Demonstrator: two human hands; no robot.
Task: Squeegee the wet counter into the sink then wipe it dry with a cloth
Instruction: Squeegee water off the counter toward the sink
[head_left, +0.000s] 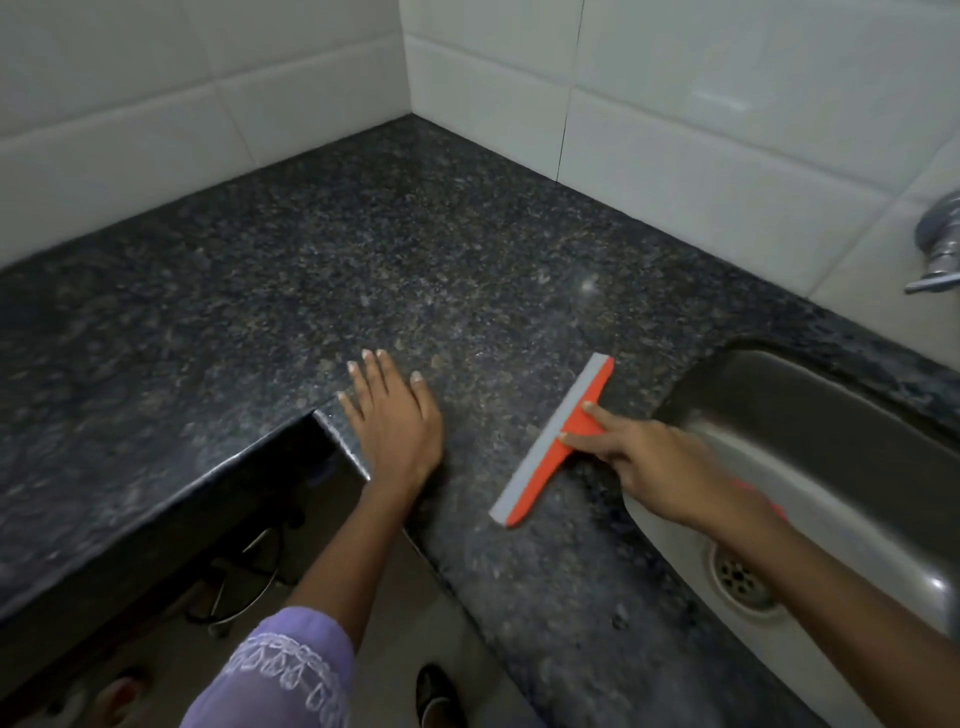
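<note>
Far left we have the dark speckled counter running into the tiled corner; whether it is wet there we cannot tell, so a missed patch is a risk. Our left hand lies flat, fingers straight and spread, palm down near the counter's inner front corner, holding nothing. If the stone is slick, that bracing hand could slide off the edge just beside it.

Next comes the squeegee, orange body with a grey blade, lying on the counter with the blade side facing left, away from the sink. Our right hand grips its handle, index finger stretched along the orange back, the other fingers wrapped round. Risk: a pull at a tilt would lift one blade end and leave streaks, and a blade facing the wrong way would push water towards the front edge and onto the floor.

Right is the steel sink, drain visible, tap above. Something orange-red shows under our right wrist; we cannot tell what. No cloth clearly seen, so drying may stall.
</note>
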